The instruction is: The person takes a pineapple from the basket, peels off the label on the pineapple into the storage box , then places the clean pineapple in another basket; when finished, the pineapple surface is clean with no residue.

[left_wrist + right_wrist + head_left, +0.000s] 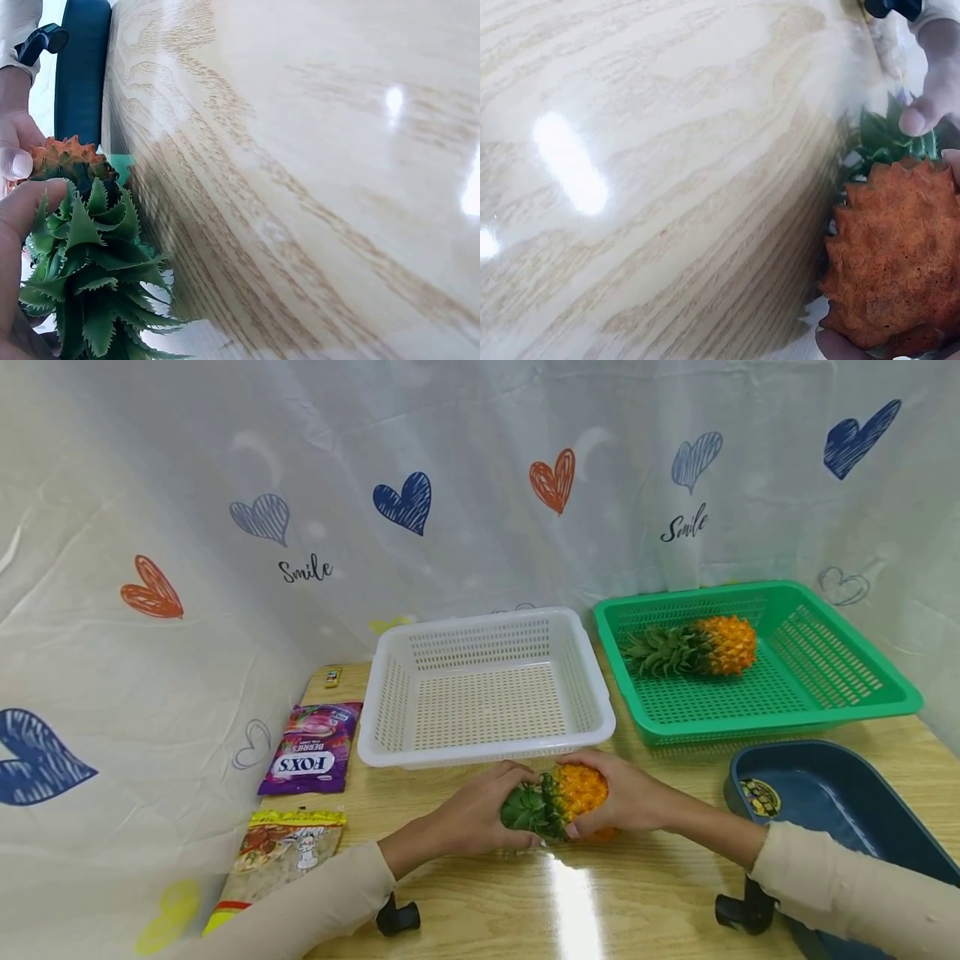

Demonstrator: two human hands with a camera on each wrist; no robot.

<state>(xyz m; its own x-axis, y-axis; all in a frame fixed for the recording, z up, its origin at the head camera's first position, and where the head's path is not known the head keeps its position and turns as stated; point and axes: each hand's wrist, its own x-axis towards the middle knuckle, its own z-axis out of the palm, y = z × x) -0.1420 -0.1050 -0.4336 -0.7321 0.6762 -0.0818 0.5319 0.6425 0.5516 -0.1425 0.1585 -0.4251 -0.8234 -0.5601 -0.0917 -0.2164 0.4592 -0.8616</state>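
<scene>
Both hands hold one pineapple (583,789) just in front of the white basket (487,752). My left hand (480,814) grips its green leafy crown (90,262), thumb toward me. Around the orange body (896,255) curls my right hand (626,793). The pineapple lies sideways, crown to the left; whether it touches the table cannot be told. A second pineapple (723,646) lies in the green basket (757,727) at the back right, its crown also pointing left.
Along the left lie a purple candy bag (311,747), a yellow-topped food packet (288,847) and a tiny yellow wrapper (333,677). A dark blue basin (832,785) stands at the right, beneath the right forearm. A printed curtain (480,443) hangs behind the wooden table (465,910).
</scene>
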